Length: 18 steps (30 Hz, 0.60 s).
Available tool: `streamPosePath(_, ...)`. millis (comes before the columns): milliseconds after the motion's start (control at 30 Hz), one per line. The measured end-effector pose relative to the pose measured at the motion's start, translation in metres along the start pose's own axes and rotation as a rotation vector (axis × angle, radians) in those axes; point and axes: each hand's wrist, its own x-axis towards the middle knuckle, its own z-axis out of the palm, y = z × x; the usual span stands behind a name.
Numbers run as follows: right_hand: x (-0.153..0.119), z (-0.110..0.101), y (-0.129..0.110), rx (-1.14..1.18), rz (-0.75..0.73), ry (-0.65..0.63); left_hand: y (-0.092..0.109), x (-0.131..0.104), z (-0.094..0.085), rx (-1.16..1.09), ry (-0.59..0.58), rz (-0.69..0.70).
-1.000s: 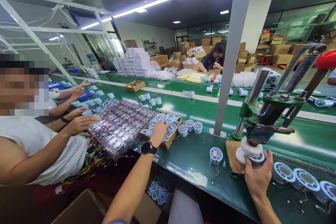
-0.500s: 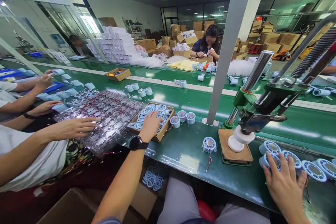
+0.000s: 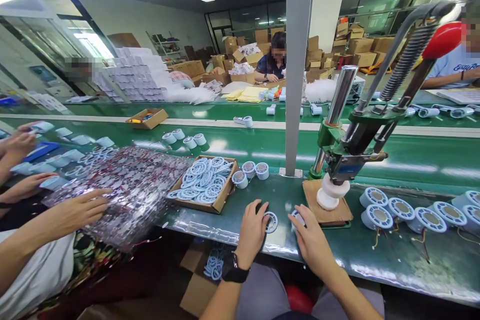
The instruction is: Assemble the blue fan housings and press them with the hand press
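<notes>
My left hand (image 3: 253, 227), with a black watch on its wrist, has its fingers closed on a light blue ring (image 3: 270, 222) low over the green bench. To its right, my right hand (image 3: 310, 240) has thumb and fingers around a round blue-and-white motor unit (image 3: 298, 218), which they partly cover. Just beyond my right hand stands the green hand press (image 3: 352, 160), its white round blocks (image 3: 330, 194) together above a brown pad (image 3: 345, 211). A cardboard tray (image 3: 221, 199) full of light blue rings (image 3: 204, 180) lies left of my left hand.
Several motor units (image 3: 430, 219) with wires stand right of the press. Three more (image 3: 248, 169) stand beside the ring tray. A grey post (image 3: 296, 70) rises behind the bench. At left, a co-worker's hand (image 3: 80, 210) is over a wrapped stack of wired parts (image 3: 123, 185).
My left hand has left the ring tray with a ring. My right hand has moved left from the units beside the press to the single unit. The view has turned right.
</notes>
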Motion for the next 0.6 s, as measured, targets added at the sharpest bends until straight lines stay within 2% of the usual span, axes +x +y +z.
streamPosePath(133, -0.017, -0.016, -0.002, 0.033, -0.03, 0.021, -0.003, -0.016, -0.002, -0.103, 0.012, 0.008)
streamPosePath(233, -0.017, -0.03, -0.02, 0.144, 0.041, 0.11, 0.012, -0.023, -0.019, -0.198, 0.074, 0.009)
streamPosePath(300, -0.017, -0.046, -0.039, 0.403, 0.181, 0.126, 0.03, -0.027, -0.035, -0.271, 0.159, 0.097)
streamPosePath(333, -0.016, -0.055, -0.049, 0.59, 0.279, 0.092, 0.04, -0.029, -0.044, -0.316, 0.209, 0.169)
streamPosePath(433, -0.012, -0.084, -0.074, 1.118, 0.582, -0.095, 0.067, -0.031, -0.068, -0.444, 0.344, 0.349)
streamPosePath(500, -0.008, -0.098, -0.081, 1.303, 0.722, -0.15, 0.08, -0.032, -0.077, -0.56, 0.382, 0.346)
streamPosePath(600, -0.003, -0.108, -0.084, 1.411, 0.816, -0.138, 0.088, -0.031, -0.081, -0.712, 0.375, 0.296)
